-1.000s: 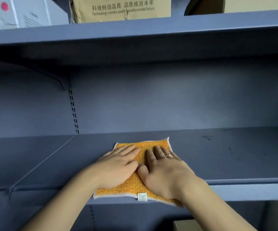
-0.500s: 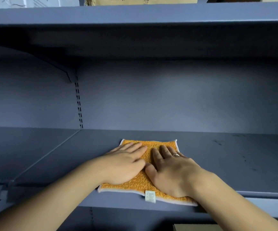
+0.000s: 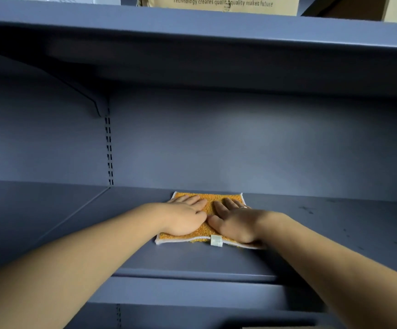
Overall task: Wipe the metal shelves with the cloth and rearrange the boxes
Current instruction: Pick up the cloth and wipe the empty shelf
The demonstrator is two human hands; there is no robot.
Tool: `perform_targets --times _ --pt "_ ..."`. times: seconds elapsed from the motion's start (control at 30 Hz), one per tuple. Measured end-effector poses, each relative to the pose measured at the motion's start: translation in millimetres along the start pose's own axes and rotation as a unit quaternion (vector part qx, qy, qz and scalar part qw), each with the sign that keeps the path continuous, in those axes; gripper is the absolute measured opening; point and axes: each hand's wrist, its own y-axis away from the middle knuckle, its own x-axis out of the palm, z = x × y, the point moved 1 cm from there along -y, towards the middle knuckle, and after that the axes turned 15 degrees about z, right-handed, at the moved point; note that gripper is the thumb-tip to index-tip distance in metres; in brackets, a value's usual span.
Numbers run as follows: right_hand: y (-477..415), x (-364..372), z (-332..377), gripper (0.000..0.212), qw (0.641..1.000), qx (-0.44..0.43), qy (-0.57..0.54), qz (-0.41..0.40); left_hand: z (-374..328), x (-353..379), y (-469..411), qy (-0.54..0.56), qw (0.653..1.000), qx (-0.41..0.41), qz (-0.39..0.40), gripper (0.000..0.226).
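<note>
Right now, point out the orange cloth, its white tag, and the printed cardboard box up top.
orange cloth (image 3: 210, 197), head view, bare strip at its far edge.
white tag (image 3: 216, 240), head view, its middle, at the cloth's near edge.
cardboard box (image 3: 223, 5), head view, printed front face.

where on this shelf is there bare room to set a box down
The grey metal shelf is bare left of the orange white-edged cloth, toward the slotted upright, and right of it, where dark smudges dot the surface. The middle is taken: left hand and right hand press flat on the cloth.
</note>
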Motion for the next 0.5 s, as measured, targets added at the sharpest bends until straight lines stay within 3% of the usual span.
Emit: perform_targets --times 0.5 --pt "-56.0 -23.9 -4.3 0.072 1.0 0.017 -0.024 -0.007 38.3 -18.7 -49.2 0.01 1.0 0.029 0.004 0.056"
